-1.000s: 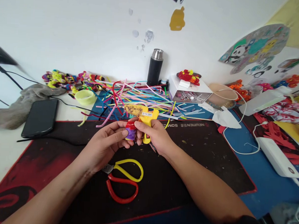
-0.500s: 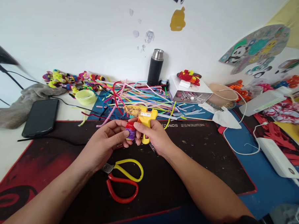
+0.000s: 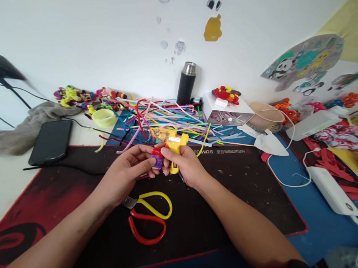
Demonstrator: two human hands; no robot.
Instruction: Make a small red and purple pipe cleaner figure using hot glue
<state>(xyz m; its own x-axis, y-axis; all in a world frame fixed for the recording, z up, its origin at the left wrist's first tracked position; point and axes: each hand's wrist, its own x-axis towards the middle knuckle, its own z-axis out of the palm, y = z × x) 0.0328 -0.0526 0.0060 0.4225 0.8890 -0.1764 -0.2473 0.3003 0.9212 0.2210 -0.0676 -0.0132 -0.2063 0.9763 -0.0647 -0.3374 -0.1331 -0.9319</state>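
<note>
My left hand pinches a small fuzzy red and purple piece between thumb and fingers; it looks like wound pipe cleaner. My right hand is closed around the handle of a yellow hot glue gun, with the stained nozzle end pointing left. The right thumb tip reaches the red top of the fuzzy piece, and right fingertips show just beside it. Part of the handle is hidden by the right hand. Below the hands, scissors with one yellow and one red handle lie on the dark mat; the left wrist covers their blades.
Many coloured pipe cleaners lie behind the hands. At the back stand a black thermos and a white box. A phone and a pale yellow bowl are left; a white power bank with cables is right.
The view has tilted up slightly, so everything sits a little lower. The red and purple piece has turned slightly between the fingers. Both hands keep their holds.
</note>
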